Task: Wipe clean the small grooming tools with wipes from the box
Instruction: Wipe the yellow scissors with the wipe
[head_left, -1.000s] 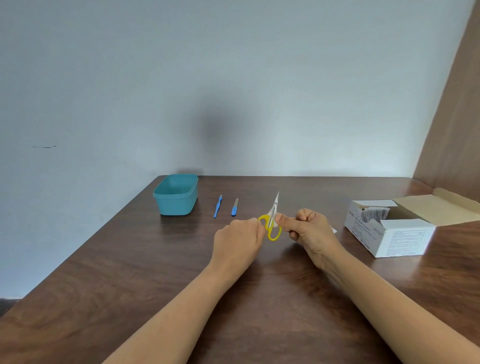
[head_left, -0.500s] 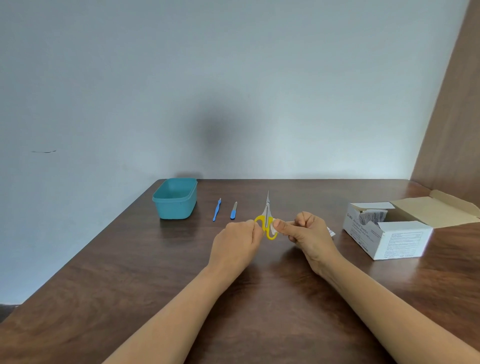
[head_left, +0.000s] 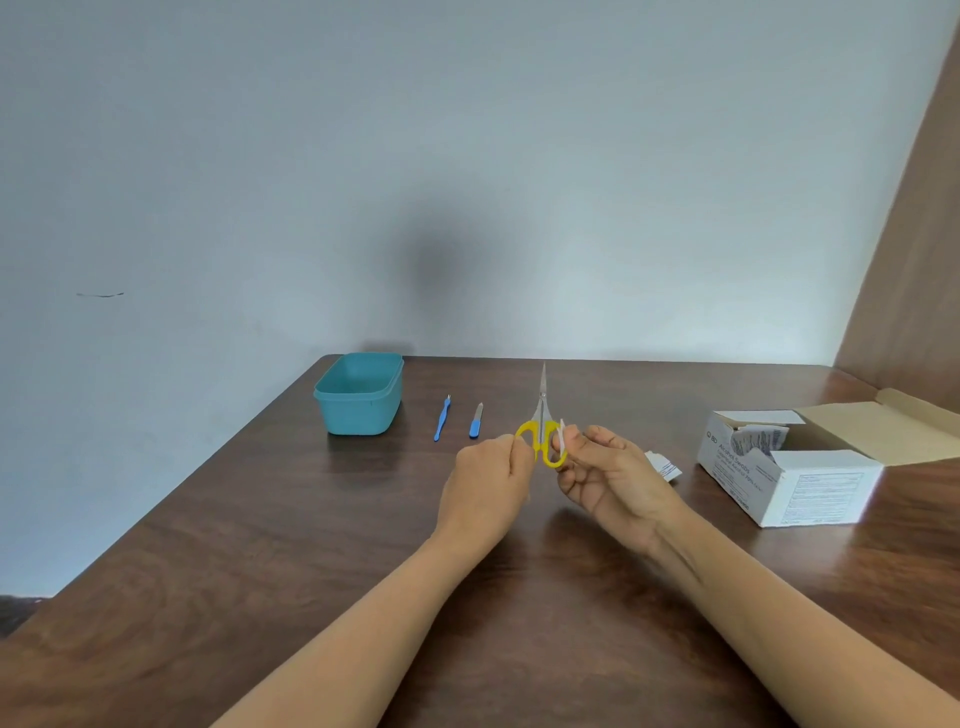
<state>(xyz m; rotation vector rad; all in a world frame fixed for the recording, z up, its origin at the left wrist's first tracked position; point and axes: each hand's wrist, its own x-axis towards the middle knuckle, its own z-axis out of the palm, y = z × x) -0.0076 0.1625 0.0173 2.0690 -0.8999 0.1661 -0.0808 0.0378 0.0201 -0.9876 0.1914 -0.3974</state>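
Small scissors (head_left: 542, 415) with yellow handles and closed steel blades point upright above the table's middle. My left hand (head_left: 488, 483) grips the left handle loop. My right hand (head_left: 608, 478) pinches a small white wipe (head_left: 561, 435) against the right handle loop. A blue-handled cuticle tool (head_left: 442, 419) and a short blue-handled nail file (head_left: 476, 421) lie side by side on the table to the left of the scissors. The white box of wipes (head_left: 795, 478) stands open at the right, with sachets showing inside.
A teal plastic tub (head_left: 359, 393) stands at the table's back left. A torn wipe sachet (head_left: 663, 465) lies on the brown wooden table (head_left: 260, 545) just behind my right hand. The box's lid flap (head_left: 883, 426) lies open toward the wooden wall on the right.
The scissors have turned from leaning right to standing upright. My right hand with the wipe has slid down from the blades to the right handle loop.
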